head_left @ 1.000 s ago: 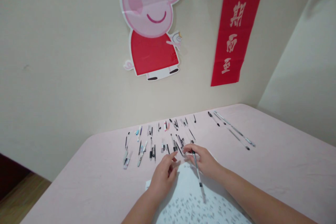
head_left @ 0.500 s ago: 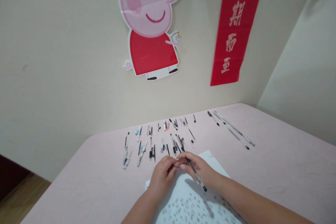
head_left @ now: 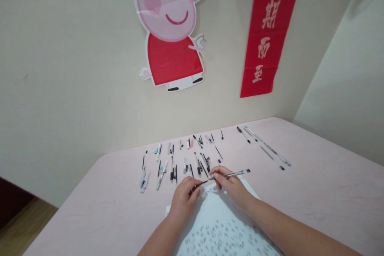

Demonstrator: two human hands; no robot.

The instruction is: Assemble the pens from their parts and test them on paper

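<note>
Here, hands (head_left: 185,195) hold pen parts (head_left: 237,173) where paper (head_left: 220,213) ends and wide cloth (head_left: 312,188) begins.

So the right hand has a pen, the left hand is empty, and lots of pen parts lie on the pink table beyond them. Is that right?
Not quite: the left hand isn't empty. The head view shows a thin dark stick between its fingers. The right hand does have a pen, and lots of pen parts lie on the pink table beyond them.
</note>
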